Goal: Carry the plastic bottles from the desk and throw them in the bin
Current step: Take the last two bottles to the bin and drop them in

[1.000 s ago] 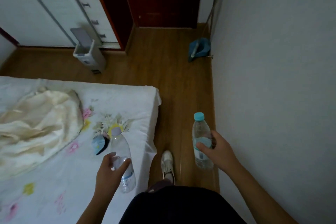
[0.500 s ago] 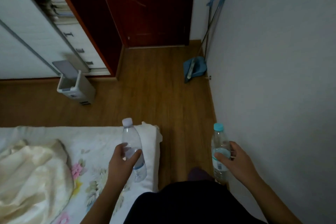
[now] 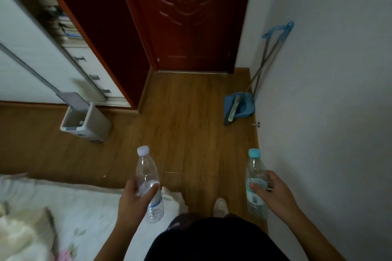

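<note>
My left hand (image 3: 135, 201) grips a clear plastic bottle with a white cap (image 3: 147, 169), held upright over the corner of the bed. My right hand (image 3: 273, 195) grips a second clear bottle with a turquoise cap (image 3: 255, 167), upright near the right wall. The bin (image 3: 99, 125), a small grey-white one with its lid raised, stands on the wooden floor ahead to the left, against the wardrobe. Something small and pale lies inside it.
A bed with a white flowered sheet (image 3: 84, 203) fills the lower left. A blue dustpan and broom (image 3: 240, 106) lean on the right wall. A dark red door (image 3: 191, 17) is shut straight ahead. Wooden floor (image 3: 186, 129) lies between me and the bin.
I have walked forward along the bed; the bin and door are nearer and larger. Both hands still hold their bottles upright.
</note>
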`<state>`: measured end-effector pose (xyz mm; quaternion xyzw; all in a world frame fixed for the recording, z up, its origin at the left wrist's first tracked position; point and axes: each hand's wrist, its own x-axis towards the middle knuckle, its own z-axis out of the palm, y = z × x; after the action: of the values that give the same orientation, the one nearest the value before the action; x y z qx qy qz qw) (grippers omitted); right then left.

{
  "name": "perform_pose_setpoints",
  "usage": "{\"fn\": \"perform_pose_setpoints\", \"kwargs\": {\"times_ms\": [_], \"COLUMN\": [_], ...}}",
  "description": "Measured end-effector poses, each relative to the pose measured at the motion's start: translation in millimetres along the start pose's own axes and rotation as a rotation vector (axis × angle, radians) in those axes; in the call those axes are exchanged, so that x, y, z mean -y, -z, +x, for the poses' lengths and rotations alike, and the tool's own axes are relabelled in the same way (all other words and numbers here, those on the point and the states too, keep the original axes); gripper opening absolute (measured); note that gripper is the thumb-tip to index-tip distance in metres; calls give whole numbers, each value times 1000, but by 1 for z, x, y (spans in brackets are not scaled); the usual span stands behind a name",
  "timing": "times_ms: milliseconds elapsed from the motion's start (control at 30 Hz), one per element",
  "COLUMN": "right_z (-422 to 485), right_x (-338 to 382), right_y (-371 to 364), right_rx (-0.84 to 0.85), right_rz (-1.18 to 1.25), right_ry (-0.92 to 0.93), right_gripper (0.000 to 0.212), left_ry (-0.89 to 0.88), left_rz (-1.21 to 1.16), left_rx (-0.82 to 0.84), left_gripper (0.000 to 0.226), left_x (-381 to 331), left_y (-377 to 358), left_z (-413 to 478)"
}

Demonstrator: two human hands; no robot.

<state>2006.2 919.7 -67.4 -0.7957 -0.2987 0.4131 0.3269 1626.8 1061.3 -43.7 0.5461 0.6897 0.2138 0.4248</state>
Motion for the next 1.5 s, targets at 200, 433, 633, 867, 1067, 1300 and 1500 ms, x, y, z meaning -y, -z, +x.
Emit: {"fn": "perform_pose_setpoints", "kwargs": {"times_ms": [200,433,633,867,1067,1300,1500], "right_z": [112,225,291,349,411,491,522], "right_x": [124,233,285,337,401,500,595], "right_y": [-32,-87,-112,-129,-176,-296,-434], "right_rx": [227,340,299,300,377,551,839], "right_rz": [-101,-159,-204,-232,-277,-280,-470], "right_ry": [117,151,115,63,63,116,267], "right_gripper": [42,52,55,55,54,53,66], "left_ry": [158,301,240,149,129,316,505], "left_rz": [-62,-76,-128,-183,-199,-206,-254], "left_rx": [-188,-304,-279,-251,-305,-480,-719], "left_gripper": [41,48,38,40,46,40,46], "left_x": [3,2,-36,-96,-110,-81,-50], "left_y": [26,35,48,80,119,172,218], "left_z": [40,131,235,344,417,474,484]}}
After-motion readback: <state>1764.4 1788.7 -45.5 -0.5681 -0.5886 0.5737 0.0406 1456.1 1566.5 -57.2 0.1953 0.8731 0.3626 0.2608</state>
